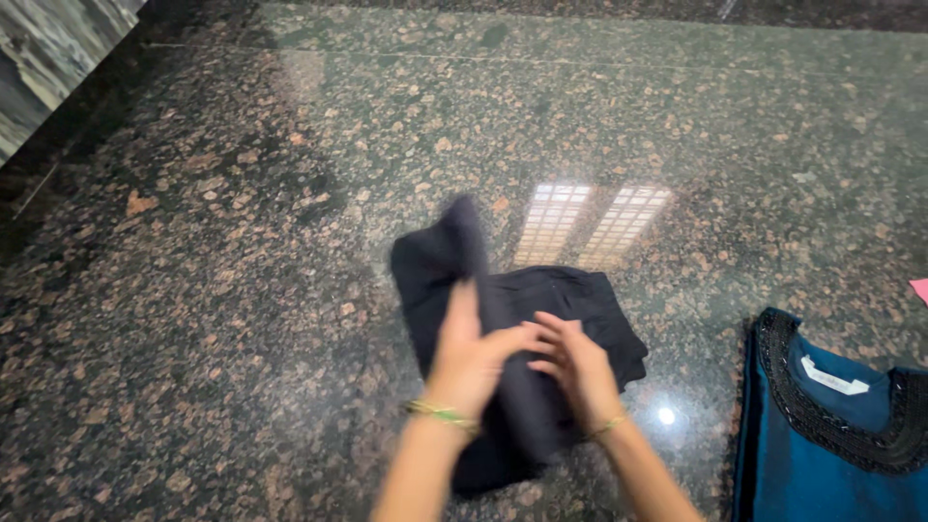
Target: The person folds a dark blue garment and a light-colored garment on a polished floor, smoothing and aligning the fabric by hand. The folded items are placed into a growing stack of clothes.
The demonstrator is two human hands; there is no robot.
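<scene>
As both arms reach forward, left hand and right hand grip dark garment.

A polished granite floor, dark green speckled with brown, fills nearly the whole view. A bright window reflection shines on the floor near its middle, split into two gridded panels, and a small glare spot sits below and right of it. A teal garment with a black beaded neckline and a white label lies on the floor at the lower right. A pink scrap shows at the right edge, above that garment. A marbled slab borders the floor's upper left corner.
</scene>
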